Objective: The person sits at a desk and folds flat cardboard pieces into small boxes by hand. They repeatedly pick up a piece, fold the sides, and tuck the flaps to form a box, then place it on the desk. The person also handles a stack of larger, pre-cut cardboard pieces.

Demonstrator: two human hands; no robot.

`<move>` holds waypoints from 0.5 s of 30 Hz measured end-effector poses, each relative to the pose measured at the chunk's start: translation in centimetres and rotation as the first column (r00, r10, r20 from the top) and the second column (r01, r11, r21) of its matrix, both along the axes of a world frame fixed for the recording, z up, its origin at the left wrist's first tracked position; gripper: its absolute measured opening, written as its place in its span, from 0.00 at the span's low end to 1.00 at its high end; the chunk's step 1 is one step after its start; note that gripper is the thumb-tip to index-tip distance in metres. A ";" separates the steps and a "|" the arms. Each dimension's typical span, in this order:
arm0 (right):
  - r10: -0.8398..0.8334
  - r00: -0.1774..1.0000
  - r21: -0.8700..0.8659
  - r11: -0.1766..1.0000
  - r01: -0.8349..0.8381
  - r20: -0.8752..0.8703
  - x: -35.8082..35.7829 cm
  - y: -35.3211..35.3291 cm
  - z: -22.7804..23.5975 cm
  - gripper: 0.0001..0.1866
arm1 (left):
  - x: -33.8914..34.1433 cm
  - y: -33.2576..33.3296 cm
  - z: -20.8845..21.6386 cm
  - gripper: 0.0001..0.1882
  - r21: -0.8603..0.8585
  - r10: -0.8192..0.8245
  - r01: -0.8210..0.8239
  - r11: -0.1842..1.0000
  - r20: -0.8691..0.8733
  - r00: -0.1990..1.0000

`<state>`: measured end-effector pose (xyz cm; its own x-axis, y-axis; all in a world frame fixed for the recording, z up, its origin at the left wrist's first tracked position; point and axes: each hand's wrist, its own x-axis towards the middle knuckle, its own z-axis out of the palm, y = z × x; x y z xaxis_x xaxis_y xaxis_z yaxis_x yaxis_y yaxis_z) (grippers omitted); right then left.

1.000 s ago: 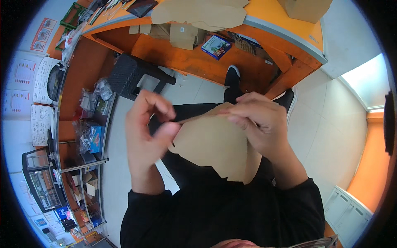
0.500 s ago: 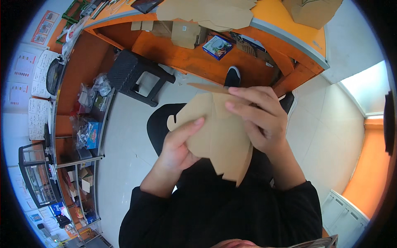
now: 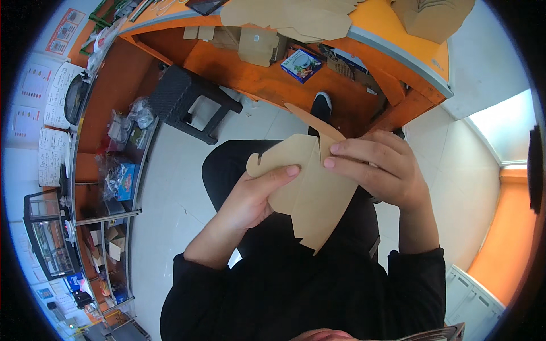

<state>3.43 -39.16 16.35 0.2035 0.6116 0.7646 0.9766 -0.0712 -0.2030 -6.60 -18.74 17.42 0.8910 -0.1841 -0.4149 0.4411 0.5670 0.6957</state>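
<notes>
Between my two hands, above my lap, is a brown die-cut cardboard box blank (image 3: 301, 190), partly folded along its creases. My left hand (image 3: 259, 196) grips its left side, the thumb lying flat on the near face and the fingers hidden behind. At the upper right edge, my right hand (image 3: 384, 167) pinches a folded flap, with fingertips on the crease. One pointed flap stands up at the far side. A notched tab sticks out on the left, and a slotted end points down toward me.
On the orange table (image 3: 392, 42) ahead lie a stack of flat cardboard blanks (image 3: 290, 17) and some formed brown boxes (image 3: 435, 17). A black stool (image 3: 193, 102) stands to the left, beside shelves (image 3: 105, 219). A small colourful box (image 3: 301, 65) sits on the table's lower shelf.
The cardboard blank has turned and its far flap has swung up more steeply. My right hand has moved right and slightly down; my left hand has shifted a little right.
</notes>
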 end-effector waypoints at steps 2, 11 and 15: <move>0.009 0.999 -0.028 1.000 -0.008 0.036 0.1 -0.1 0.1 0.14 | 0.0 -0.5 0.1 0.18 -0.016 0.037 -0.037 0.999 -0.005 0.999; 0.014 0.988 -0.141 0.990 0.008 0.152 0.5 -0.9 0.4 0.15 | 0.7 -1.6 -1.1 0.18 -0.106 0.072 -0.069 0.992 0.024 0.997; 0.037 0.991 -0.169 0.986 -0.015 0.127 0.8 -0.7 0.5 0.16 | 0.8 -1.6 -1.1 0.18 -0.120 0.044 -0.040 0.992 0.031 0.999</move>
<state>4.19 -39.81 16.87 0.0919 0.7367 0.6700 0.9958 -0.0675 -0.0624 -5.77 -20.31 16.32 0.9120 -0.1924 -0.3623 0.3928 0.6641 0.6361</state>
